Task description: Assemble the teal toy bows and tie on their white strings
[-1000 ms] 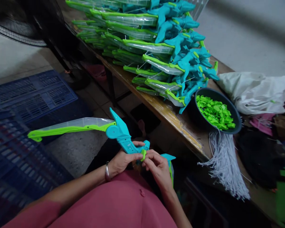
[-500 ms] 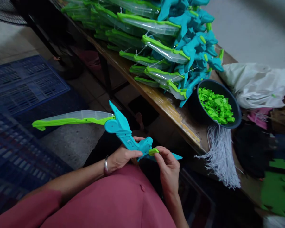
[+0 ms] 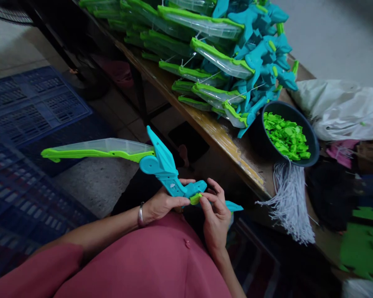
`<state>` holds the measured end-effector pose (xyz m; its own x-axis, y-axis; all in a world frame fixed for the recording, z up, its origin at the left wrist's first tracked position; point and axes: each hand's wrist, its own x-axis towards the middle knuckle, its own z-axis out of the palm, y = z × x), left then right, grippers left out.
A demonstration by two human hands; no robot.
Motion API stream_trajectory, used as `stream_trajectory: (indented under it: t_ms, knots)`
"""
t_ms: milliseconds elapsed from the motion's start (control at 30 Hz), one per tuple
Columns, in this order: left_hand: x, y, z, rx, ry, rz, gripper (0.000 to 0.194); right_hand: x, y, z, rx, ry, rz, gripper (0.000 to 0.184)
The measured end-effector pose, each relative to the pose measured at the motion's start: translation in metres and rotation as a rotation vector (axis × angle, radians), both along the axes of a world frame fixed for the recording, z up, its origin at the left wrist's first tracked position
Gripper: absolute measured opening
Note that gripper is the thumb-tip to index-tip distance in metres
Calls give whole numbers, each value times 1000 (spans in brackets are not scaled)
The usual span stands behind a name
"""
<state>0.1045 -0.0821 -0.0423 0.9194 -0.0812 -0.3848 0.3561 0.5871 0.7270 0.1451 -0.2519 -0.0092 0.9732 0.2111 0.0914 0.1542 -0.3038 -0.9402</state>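
Note:
In my lap I have a turquoise plastic toy bow (image 3: 160, 159) with a green and clear limb (image 3: 108, 150) reaching out to the left. My left hand (image 3: 163, 205) is wrapped around its middle, the thumb on the near side. Between the thumb and fingers of my right hand (image 3: 216, 213) is a small green plastic piece (image 3: 195, 199), held against the bow's middle beside the left thumb. A turquoise tip of the bow shows past the right hand; the far limb is mostly hidden.
Many similar toy bows (image 3: 220, 54) are piled on the wooden table (image 3: 217, 134). A dark bowl (image 3: 313, 153) of small green pieces (image 3: 287, 136) stands at the right, with white strings (image 3: 294, 203) hanging below it. Blue crates (image 3: 37, 103) and a white sack (image 3: 338, 107) lie around.
The small green piece has moved slightly left, closer to my left thumb, and now sits against the bow's middle. My right hand has moved with it. The view has shifted a little.

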Motion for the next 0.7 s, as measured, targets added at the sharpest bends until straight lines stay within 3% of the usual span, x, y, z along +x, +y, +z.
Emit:
stream_trajectory:
  t_ms: [200,500,700]
  knots:
    - [2,1,3,14,-11,6,61,-2,7,-5,-45,-127,-34,10]
    - [7,0,21,130,-63,60,54,-6,17,-16,-74,-353,-91,4]
    - [8,-1,19,181,-111,104,50,-5,18,-13,-55,-314,-81,5]
